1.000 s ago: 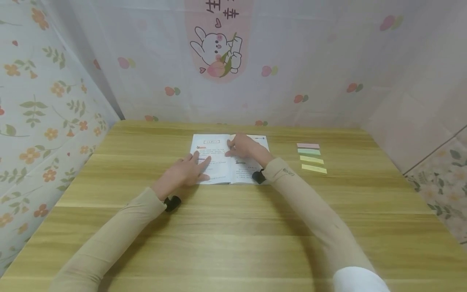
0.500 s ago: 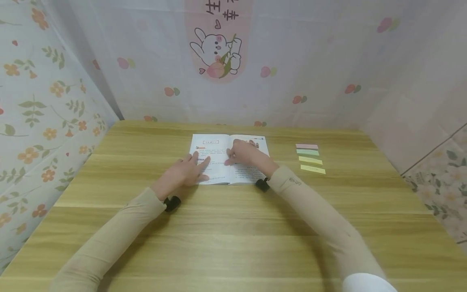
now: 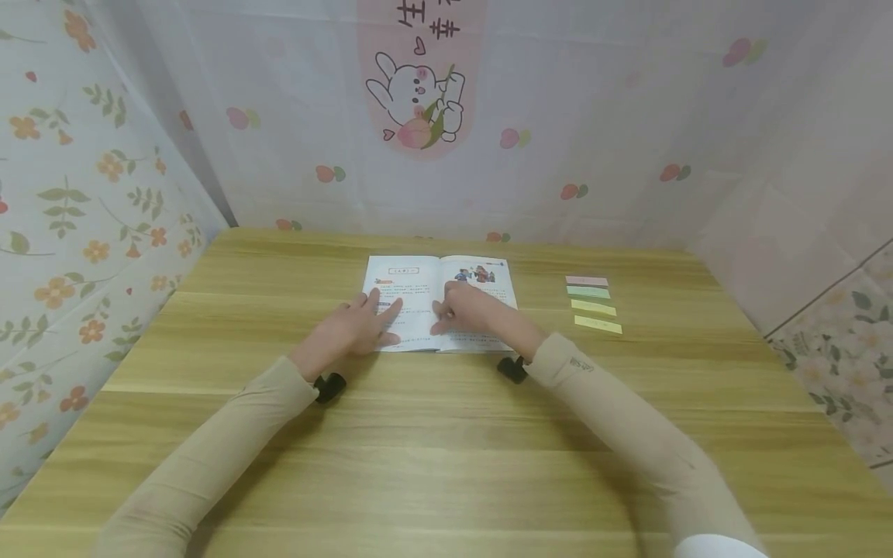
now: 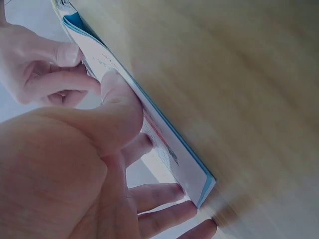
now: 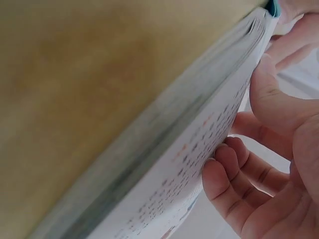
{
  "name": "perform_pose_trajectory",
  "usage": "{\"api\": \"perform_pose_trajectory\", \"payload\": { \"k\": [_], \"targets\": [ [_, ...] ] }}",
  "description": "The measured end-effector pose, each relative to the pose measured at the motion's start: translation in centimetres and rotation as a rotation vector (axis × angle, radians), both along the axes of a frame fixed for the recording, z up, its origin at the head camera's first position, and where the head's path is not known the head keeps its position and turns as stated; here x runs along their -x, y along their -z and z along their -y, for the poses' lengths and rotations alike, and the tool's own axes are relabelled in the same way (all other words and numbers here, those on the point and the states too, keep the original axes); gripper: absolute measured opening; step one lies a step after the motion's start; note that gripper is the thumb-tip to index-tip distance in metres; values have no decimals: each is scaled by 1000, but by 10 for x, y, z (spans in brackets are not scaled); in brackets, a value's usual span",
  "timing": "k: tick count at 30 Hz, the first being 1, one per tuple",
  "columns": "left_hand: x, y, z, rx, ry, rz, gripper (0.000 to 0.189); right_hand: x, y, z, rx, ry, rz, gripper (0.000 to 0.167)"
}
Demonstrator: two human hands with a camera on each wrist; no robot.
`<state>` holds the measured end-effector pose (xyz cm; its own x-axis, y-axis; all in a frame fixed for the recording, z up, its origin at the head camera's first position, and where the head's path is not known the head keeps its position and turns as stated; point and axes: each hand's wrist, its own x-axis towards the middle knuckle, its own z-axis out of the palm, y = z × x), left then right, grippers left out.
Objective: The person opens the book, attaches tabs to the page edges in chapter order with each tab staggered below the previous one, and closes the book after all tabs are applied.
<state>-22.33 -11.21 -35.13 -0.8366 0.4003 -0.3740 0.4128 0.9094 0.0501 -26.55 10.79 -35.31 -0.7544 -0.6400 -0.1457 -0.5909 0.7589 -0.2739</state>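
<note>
An open book (image 3: 412, 280) lies flat on the wooden table, its printed pages facing up. On the left page rests my left hand (image 3: 351, 327), fingers spread; the left wrist view shows its thumb (image 4: 122, 107) on the paper near the lower edge. My right hand (image 3: 474, 308) touches the right page beside the centre fold. Its thumb (image 5: 269, 92) reaches toward the fold, while the other fingers bend loosely against the page, with nothing seen between them. Part of the right page's text is hidden beneath this hand.
Right of the book, several sticky strips lie in a column: a pink strip (image 3: 587, 281), a green strip (image 3: 588, 292) and yellow strips (image 3: 594, 308). Behind the wooden table (image 3: 418, 457) hangs a printed cloth (image 3: 593, 93); a floral cloth (image 3: 84, 256) hangs at the left.
My right hand has slid along the centre fold from near the book's top toward its lower edge, uncovering a coloured picture on the right page. My left hand stays in place.
</note>
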Motion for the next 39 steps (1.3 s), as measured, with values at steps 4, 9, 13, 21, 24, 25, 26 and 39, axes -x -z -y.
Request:
{"api": "perform_pose_trajectory", "payload": {
  "k": [4, 9, 13, 21, 24, 25, 26, 39],
  "targets": [
    [0, -1, 0, -12, -4, 4, 70, -10, -1, -1, 28, -28, 13, 27],
    [-1, -1, 1, -32, -11, 14, 70, -21, -1, -3, 43, -58, 28, 35],
    [-1, 0, 2, -23, -9, 24, 71, -28, -1, -4, 50, -65, 44, 29],
    [0, -1, 4, -29, -11, 48, 71, -31, -1, -6, 31, -110, 21, 25],
    [1, -3, 3, -19, -11, 57, 71, -29, -1, -8, 49, -142, -5, 26],
    [1, -4, 4, -15, -8, 55, 71, -28, -1, -9, 58, -152, -10, 27],
    [1, -4, 3, -11, -7, 57, 71, -28, -1, -10, 68, -161, -15, 28],
    [-1, -4, 1, -14, 4, 57, 71, -15, 6, -24, 130, -176, -51, 52]
  ]
}}
